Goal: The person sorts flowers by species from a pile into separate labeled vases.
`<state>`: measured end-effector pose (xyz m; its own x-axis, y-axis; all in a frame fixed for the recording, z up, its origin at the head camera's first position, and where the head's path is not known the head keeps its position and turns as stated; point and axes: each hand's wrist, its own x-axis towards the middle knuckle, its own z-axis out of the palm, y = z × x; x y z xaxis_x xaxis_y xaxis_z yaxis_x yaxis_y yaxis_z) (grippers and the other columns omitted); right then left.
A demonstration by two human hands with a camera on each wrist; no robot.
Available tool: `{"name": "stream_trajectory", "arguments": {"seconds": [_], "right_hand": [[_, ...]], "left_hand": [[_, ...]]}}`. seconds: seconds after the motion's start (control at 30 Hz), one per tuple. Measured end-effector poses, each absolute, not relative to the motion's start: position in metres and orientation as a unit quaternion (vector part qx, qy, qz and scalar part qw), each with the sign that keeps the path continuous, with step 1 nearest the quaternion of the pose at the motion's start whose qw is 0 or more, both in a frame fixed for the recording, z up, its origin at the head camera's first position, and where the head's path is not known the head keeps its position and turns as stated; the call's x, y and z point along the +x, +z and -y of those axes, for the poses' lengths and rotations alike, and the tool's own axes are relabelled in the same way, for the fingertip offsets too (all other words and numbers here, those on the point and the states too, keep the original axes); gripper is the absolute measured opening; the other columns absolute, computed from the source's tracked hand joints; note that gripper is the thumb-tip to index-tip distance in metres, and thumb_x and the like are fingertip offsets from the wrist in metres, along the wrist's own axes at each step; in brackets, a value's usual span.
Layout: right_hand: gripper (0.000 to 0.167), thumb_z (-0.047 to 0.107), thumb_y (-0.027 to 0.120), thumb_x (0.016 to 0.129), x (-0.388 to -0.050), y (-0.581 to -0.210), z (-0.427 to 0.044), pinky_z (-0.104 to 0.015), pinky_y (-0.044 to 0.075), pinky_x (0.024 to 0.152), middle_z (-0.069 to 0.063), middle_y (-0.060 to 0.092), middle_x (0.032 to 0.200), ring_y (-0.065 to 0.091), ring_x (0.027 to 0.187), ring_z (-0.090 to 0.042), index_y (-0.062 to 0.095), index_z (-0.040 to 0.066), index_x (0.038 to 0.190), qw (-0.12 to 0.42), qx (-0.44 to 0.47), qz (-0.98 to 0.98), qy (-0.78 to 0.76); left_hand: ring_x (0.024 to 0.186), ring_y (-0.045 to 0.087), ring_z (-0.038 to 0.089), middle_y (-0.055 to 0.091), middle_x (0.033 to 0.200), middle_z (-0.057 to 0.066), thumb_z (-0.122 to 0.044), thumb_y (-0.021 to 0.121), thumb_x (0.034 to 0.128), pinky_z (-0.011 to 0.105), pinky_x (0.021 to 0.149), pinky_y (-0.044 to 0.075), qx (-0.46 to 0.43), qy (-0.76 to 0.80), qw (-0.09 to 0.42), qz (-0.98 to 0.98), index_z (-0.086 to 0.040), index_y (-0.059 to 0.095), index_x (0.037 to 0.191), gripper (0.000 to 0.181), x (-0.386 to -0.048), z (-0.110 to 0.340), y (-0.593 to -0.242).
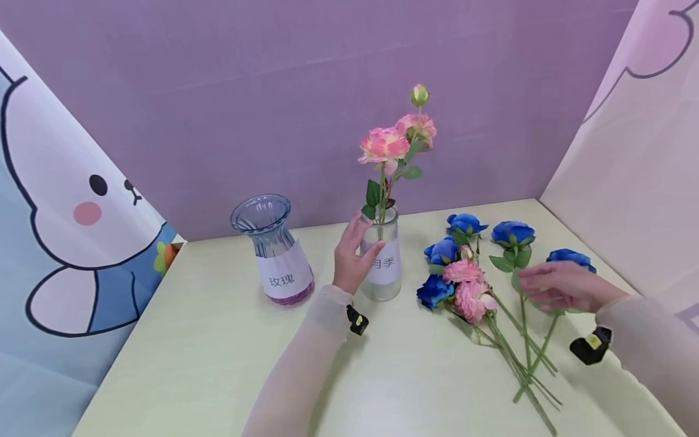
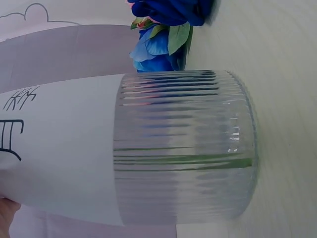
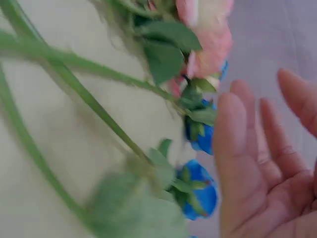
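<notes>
Left hand (image 1: 351, 258) held labelled clear glass vase (image 1: 382, 290), likely slippery, fragile. Right hand (image 1: 568, 286), empty, fingers loosely extended, near blue roses (image 1: 513, 232) lying right of vase; stems (image 1: 525, 328) probably light, bendable, best pinched midway.

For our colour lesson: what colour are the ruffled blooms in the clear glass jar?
Pink with paler patches; the ruffled blooms show best in the head view.
</notes>
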<state>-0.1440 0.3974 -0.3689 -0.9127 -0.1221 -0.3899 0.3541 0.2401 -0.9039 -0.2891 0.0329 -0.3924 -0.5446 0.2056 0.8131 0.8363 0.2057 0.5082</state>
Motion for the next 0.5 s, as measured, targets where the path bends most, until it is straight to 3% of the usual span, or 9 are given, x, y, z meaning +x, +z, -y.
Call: {"name": "stream_trajectory", "arguments": {"seconds": [0.1, 0.2, 0.3, 0.5], "right_hand": [[0.018, 0.012, 0.059, 0.096, -0.137, -0.379, -0.397, -0.032, 0.06, 0.067, -0.002, 0.071, 0.096, 0.07, 0.072, -0.014, 0.068, 0.014, 0.111, 0.229, 0.091, -0.724, -0.645], [0.027, 0.012, 0.059, 0.095, -0.134, -0.386, -0.393, -0.03, 0.06, 0.064, -0.003, 0.07, 0.095, 0.069, 0.066, -0.011, 0.063, 0.0, 0.119, 0.247, 0.094, -0.722, -0.639], [0.029, 0.013, 0.059, 0.096, -0.133, -0.392, -0.39, -0.025, 0.058, 0.061, -0.004, 0.071, 0.091, 0.065, 0.061, -0.008, 0.062, -0.003, 0.119, 0.263, 0.078, -0.722, -0.635], [0.016, 0.015, 0.057, 0.097, -0.128, -0.409, -0.386, -0.023, 0.058, 0.063, -0.002, 0.071, 0.081, 0.066, 0.063, -0.004, 0.067, 0.005, 0.104, 0.297, 0.047, -0.691, -0.657]], "left_hand": [[0.127, 0.045, 0.04, 0.046, 0.137, 0.028, -0.004, 0.076, 0.0795, 0.042, 0.104, 0.042, -0.371, -0.505, 0.319, 0.712, 0.005, 0.058, 0.121, 0.046, -0.291, -0.032, -0.392], [0.128, 0.045, 0.039, 0.048, 0.137, 0.027, -0.004, 0.077, 0.0789, 0.04, 0.105, 0.041, -0.371, -0.502, 0.323, 0.711, 0.005, 0.059, 0.119, 0.045, -0.292, -0.031, -0.39], [0.129, 0.045, 0.038, 0.048, 0.137, 0.026, -0.004, 0.076, 0.0797, 0.039, 0.105, 0.041, -0.367, -0.506, 0.314, 0.715, 0.004, 0.06, 0.117, 0.042, -0.292, -0.03, -0.389], [0.129, 0.044, 0.037, 0.047, 0.138, 0.025, -0.005, 0.075, 0.0808, 0.041, 0.103, 0.043, -0.365, -0.516, 0.292, 0.717, 0.003, 0.059, 0.117, 0.04, -0.29, -0.031, -0.388]]}}
